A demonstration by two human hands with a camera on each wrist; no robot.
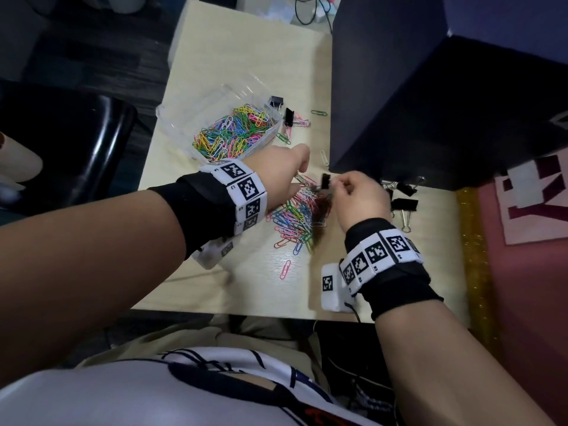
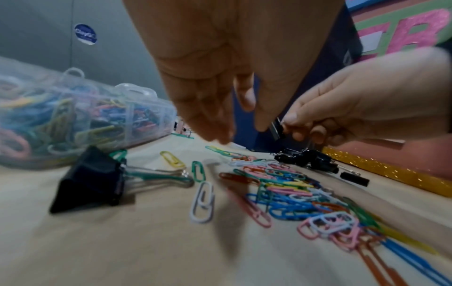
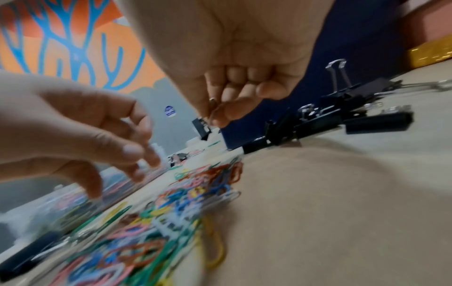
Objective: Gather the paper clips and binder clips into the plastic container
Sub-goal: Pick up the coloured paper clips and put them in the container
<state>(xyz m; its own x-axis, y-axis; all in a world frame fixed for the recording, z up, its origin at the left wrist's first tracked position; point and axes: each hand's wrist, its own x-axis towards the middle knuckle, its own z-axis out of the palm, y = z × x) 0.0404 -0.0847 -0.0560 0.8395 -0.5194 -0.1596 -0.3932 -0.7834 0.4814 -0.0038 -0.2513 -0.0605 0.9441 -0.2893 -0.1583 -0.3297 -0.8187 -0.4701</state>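
Note:
A clear plastic container (image 1: 172, 118) (image 2: 73, 120) full of coloured paper clips stands at the table's back left. A loose pile of coloured paper clips (image 1: 295, 216) (image 2: 293, 195) (image 3: 190, 195) lies at the middle. My left hand (image 1: 295, 176) (image 2: 220, 131) hovers over the pile's far end with relaxed fingers and holds nothing. Just to its right, my right hand (image 1: 341, 182) (image 3: 215, 114) pinches the wire handle of a small black binder clip (image 1: 325, 181) (image 2: 276, 129) (image 3: 201, 127), lifted off the table. More black binder clips (image 1: 404, 198) (image 2: 308, 158) (image 3: 330, 116) lie right of that hand.
A tall dark blue box (image 1: 430, 87) stands on the table at the back right. Two black binder clips (image 1: 287, 115) and stray paper clips lie beside the container. A large black binder clip (image 2: 93, 180) lies near the container. A black chair (image 1: 76, 149) is on the left.

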